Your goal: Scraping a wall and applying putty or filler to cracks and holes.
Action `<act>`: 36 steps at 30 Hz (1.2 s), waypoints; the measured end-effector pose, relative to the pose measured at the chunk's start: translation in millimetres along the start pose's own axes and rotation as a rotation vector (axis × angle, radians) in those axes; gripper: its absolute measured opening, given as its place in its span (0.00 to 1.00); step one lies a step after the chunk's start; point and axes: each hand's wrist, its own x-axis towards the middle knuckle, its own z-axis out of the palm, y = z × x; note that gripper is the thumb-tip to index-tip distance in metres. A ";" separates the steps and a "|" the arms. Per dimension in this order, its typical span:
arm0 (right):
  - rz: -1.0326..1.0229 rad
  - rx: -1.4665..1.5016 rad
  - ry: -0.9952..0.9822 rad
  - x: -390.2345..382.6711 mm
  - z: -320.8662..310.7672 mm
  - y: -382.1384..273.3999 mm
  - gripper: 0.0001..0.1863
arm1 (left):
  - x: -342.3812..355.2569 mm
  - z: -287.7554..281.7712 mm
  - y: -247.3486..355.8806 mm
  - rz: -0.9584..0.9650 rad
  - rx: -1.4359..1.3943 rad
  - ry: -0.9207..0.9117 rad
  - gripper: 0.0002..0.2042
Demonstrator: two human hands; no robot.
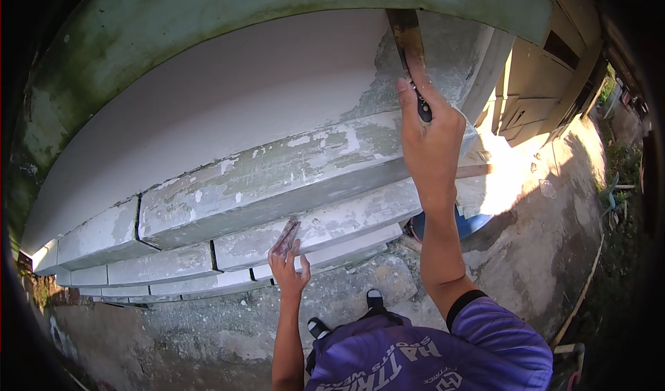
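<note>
High on the wall, my right hand [433,138] grips the dark handle of a scraper [409,41]. The scraper's broad, stained blade points up, close to the patchy grey part of the wall [443,51] beneath a green overhang. Lower down, my left hand [289,270] is raised in front of the stepped ledges. Its fingers close on the lower end of a narrow, flat, reddish-brown piece [286,236], whose exact kind I cannot make out. That piece lies over the front of the whitish ledge [346,221]. The upper ledge [277,173] shows peeling white and greenish-grey patches.
A green, curved overhang [291,13] crosses the top. Under the ledges, partly behind my right forearm, sits a blue round container [471,226]. Rough, stained concrete [208,335] lies underfoot. Sunlit ground and a pale door-like panel [530,90] are to the right.
</note>
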 end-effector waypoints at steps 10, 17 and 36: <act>0.067 0.026 -0.078 -9.7 -4.2 -0.8 0.20 | -1.0 0.1 0.8 -0.005 0.003 0.012 0.23; 0.052 -0.023 -0.093 -18.4 -4.1 2.5 0.21 | -1.6 1.6 2.9 -0.013 -0.008 0.018 0.22; 0.011 -0.013 -0.049 -21.9 -3.5 18.2 0.23 | -1.8 0.8 2.9 -0.038 -0.033 -0.027 0.21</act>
